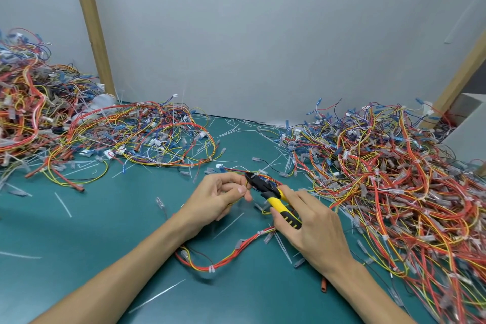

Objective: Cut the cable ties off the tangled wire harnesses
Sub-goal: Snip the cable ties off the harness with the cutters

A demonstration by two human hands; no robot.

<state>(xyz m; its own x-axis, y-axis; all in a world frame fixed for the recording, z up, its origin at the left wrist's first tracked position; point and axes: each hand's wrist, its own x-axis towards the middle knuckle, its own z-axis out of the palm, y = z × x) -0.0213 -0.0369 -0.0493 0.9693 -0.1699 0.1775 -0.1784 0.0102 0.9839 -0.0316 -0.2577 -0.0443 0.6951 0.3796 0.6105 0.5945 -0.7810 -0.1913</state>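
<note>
My left hand pinches a wire harness of red, orange and yellow wires just above the green mat. The harness loops down under my forearms and carries several white cable ties. My right hand grips yellow-and-black cutters. The black jaws of the cutters point up and left, right at the wires beside my left fingertips. Whether the jaws are around a tie I cannot tell.
A large heap of tangled harnesses fills the right side of the green mat. Another heap lies at the left and back. Cut white ties lie scattered over the mat. A grey wall stands behind.
</note>
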